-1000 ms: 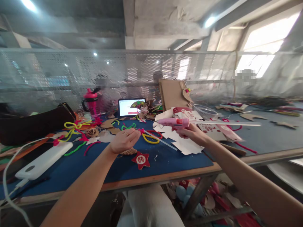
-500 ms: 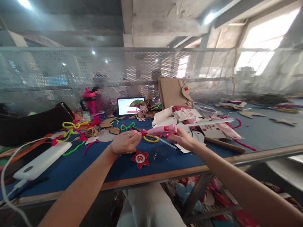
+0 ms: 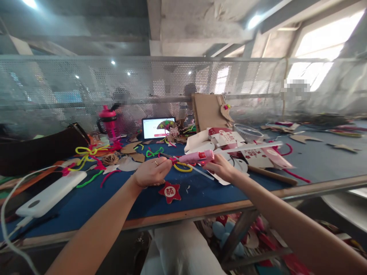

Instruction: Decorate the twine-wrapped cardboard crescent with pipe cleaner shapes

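Note:
In my right hand (image 3: 219, 167) is a pink glue gun (image 3: 195, 157), its nozzle pointing left and a long clear stick reaching out behind it. My left hand (image 3: 153, 172) is closed in a pinch at the nozzle, on a small red piece (image 3: 174, 161) that the fingers partly hide. Yellow-handled scissors (image 3: 183, 167) lie on the blue table just under the glue gun. Nearer the table's front edge lies a red star (image 3: 170, 192) with a white round centre. A green pipe-cleaner bow (image 3: 155, 152) is behind my left hand.
To the left are a white power bank (image 3: 51, 194) with a cable, yellow pipe cleaners (image 3: 88, 153) and a pink bottle (image 3: 109, 124). A lit tablet (image 3: 153, 128) stands behind. Printed paper pieces (image 3: 231, 138), a wooden stick (image 3: 271, 175) and cardboard (image 3: 208, 111) are at the right and back.

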`<state>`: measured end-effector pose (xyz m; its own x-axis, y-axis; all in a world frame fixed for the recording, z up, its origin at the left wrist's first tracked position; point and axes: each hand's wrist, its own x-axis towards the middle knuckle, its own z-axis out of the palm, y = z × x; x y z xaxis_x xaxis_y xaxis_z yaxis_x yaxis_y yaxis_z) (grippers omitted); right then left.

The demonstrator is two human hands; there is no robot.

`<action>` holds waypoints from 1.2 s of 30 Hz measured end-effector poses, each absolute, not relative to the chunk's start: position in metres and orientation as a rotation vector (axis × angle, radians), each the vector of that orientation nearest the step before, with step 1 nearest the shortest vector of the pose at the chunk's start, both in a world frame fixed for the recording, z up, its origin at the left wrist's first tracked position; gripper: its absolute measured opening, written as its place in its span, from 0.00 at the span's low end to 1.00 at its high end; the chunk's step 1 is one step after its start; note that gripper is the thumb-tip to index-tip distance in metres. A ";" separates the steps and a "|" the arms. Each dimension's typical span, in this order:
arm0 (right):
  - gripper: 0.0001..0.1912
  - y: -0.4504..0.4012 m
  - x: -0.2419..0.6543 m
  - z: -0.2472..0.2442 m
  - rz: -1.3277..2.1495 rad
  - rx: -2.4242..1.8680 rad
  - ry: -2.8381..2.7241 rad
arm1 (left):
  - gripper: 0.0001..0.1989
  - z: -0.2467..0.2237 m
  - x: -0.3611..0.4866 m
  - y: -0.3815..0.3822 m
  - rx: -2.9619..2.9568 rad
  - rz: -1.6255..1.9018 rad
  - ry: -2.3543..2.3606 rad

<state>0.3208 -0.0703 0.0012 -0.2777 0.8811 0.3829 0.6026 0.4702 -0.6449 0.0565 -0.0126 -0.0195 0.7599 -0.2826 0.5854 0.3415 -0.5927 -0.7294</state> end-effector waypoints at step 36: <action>0.15 -0.038 0.386 -0.040 -0.529 -1.927 -2.167 | 0.10 -0.018 0.033 0.024 -2.110 -2.379 -1.423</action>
